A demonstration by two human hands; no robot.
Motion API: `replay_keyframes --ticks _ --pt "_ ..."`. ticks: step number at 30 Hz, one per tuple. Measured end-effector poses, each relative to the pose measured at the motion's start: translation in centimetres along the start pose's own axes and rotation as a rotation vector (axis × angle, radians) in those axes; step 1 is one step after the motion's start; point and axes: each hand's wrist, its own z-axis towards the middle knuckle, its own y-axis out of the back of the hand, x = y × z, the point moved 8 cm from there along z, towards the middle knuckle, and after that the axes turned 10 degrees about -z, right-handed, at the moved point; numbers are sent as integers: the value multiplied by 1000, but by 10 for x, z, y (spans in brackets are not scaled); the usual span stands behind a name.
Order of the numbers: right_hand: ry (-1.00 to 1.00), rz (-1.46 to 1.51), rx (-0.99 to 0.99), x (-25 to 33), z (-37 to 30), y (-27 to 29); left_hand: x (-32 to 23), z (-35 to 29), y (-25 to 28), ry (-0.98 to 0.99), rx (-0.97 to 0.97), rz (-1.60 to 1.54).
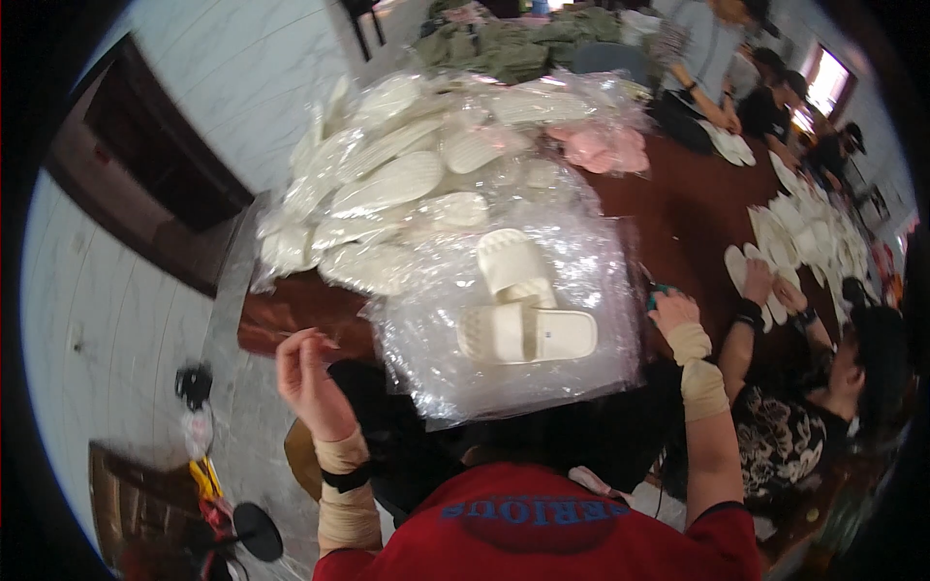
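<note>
A pair of cream slide sandals lies on a stack of clear plastic bags in front of me. The upper slide (513,266) points away at a tilt, and the lower slide (539,334) lies sideways, touching it. My left hand (315,385) is raised left of the clear bags (523,387), apart from them, its fingers loosely bent with nothing visible in them. At the bags' right edge, my right hand (675,312) is closed round a small teal-handled tool (659,293). Most of that tool is hidden by the fingers.
Bagged cream slides (387,184) are heaped beyond the bags, with pink bagged slides (601,145) beside them. The dark red table (683,208) extends right, where co-workers handle a pile of cream slides (809,228). Green cloth (513,48) lies at the back.
</note>
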Motion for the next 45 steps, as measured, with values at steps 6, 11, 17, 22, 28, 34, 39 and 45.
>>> replay_keyframes --ticks 6,11,17,22,28,34,39,45 --pt "59 266 -384 21 -1 50 -51 -20 188 -159 -417 330" --pt "76 1162 25 100 -26 62 -6 -65 320 -59 -662 328" --pt "158 1322 179 202 -56 60 86 -113 467 217 -645 598" --pt "-32 1547 348 230 -53 36 124 -76 408 245 -595 452" --pt "-56 1769 397 234 -51 45 52 -7 27 -38 310 530" --pt "123 1168 191 193 -78 122 201 -58 -55 -178 662 1094" --pt "597 521 210 179 -96 162 224 -68 -57 -168 690 1194" --pt "773 295 21 219 -44 151 222 -64 -54 -174 677 1199"
